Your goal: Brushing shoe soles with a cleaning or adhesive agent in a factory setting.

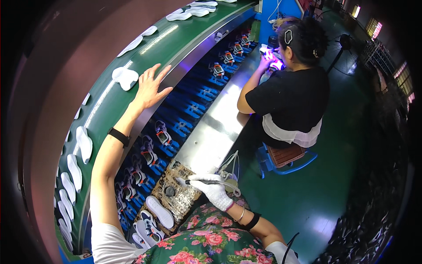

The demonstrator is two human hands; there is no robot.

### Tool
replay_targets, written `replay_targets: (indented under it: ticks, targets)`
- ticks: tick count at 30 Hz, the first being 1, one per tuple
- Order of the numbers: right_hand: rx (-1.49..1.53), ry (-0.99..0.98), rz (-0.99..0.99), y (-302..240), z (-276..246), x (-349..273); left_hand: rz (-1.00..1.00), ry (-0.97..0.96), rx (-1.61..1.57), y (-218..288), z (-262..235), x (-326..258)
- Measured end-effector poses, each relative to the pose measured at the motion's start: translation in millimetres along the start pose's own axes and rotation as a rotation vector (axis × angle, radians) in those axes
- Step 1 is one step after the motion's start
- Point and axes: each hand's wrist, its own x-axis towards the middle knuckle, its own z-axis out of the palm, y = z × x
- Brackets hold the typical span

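Note:
My bare left hand (153,89) is stretched out over the edge of the green conveyor belt, fingers spread and holding nothing. Just beyond its fingertips lies a pair of white shoe soles (125,78) on the belt. In a white knitted glove, my right hand (210,188) is closed around a slim black-handled brush (202,181), its pale tip pointing left over the glue-stained worktop (179,193). Near that hand, a single white sole (160,212) rests on the worktop's left edge. Sandals with white soles (148,229) are bunched close to my flowered apron.
Several more white soles (84,144) line the curved belt (105,104). Below it, sandal uppers (163,133) sit on a rack with blue holders (182,127). A co-worker (290,88) sits on a stool (285,156) at the far right, holding a shoe under purple light. Thin clear tubing (235,169) hangs beside my right hand.

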Motion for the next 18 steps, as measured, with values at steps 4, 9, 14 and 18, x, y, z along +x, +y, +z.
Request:
replay_targets:
  ticks: [4,9,14,18]
  targets:
    - [0.067,-0.040,-0.009,-7.6,-3.4,27.3,0.095,-0.088,0.012,4.3,-3.6,68.5]
    - [0.193,-0.077,0.150,-18.9,-26.5,74.9,0.081,-0.227,0.001,7.1,14.1,179.7]
    - [-0.039,-0.187,-0.079,-40.3,-47.1,134.9,0.042,-0.302,0.116,-28.5,46.9,287.8]
    - [0.149,-0.170,0.098,-16.7,-61.6,173.5,0.033,-0.276,0.103,-42.9,89.5,373.5]
